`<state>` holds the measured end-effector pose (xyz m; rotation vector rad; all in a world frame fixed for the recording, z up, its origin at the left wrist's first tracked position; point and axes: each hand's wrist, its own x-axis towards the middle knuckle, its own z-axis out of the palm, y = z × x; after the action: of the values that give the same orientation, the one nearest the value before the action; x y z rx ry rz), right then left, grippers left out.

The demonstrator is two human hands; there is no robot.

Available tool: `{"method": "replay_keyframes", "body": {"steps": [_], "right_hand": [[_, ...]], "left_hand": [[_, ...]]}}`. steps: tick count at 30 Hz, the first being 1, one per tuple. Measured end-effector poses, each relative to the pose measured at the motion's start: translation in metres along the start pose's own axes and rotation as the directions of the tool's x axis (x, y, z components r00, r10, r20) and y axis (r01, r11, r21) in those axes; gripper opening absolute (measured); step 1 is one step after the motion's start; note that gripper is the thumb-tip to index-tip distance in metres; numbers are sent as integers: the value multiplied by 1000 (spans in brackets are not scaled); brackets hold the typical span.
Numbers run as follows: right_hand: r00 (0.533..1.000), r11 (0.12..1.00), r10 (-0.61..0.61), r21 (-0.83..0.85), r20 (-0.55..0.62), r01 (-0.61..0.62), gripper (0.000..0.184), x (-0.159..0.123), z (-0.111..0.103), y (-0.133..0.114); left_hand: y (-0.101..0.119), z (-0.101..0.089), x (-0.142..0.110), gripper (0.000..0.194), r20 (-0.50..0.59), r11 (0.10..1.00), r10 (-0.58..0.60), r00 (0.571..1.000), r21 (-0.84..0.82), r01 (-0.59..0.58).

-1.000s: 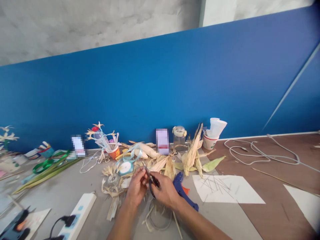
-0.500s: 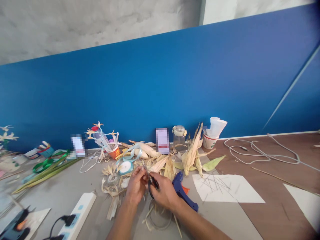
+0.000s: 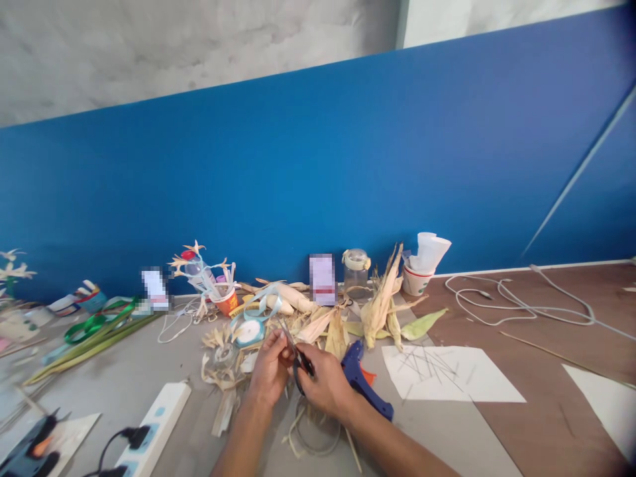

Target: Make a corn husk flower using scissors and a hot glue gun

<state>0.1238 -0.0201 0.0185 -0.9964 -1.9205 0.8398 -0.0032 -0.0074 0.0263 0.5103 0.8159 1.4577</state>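
Note:
My right hand [image 3: 322, 379] grips a pair of scissors [image 3: 299, 374] with dark handles, the blades pointing up and away between my hands. Close against the blades, my left hand [image 3: 271, 364] has its fingers pinched together; what lies in them is too small to make out. Dry corn husks [image 3: 318, 324] are heaped just beyond both hands. Left of my left hand are a spool of light blue ribbon [image 3: 249, 332] and a roll of clear tape [image 3: 224, 356] among husk scraps. A blue glue gun [image 3: 365, 381] lies beside my right hand.
A white power strip [image 3: 161, 417] with black plugs lies at front left. White paper [image 3: 452, 374] with thin dark sticks is to the right, white cables [image 3: 521, 305] behind it. Along the blue partition [image 3: 318, 165] stand a jar [image 3: 356, 271], paper cups [image 3: 416, 281] and a phone [image 3: 322, 278].

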Motion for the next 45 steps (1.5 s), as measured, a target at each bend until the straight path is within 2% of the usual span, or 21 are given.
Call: {"method": "replay_keyframes", "body": {"steps": [28, 45], "right_hand": [[1000, 998, -4, -69, 27, 6, 40, -2, 1, 0], [1000, 995, 0, -102, 7, 1, 37, -2, 2, 4]], "left_hand": [[1, 3, -3, 30, -35, 999, -34, 999, -23, 33], [0, -5, 4, 25, -14, 998, 27, 1000, -52, -27]]}}
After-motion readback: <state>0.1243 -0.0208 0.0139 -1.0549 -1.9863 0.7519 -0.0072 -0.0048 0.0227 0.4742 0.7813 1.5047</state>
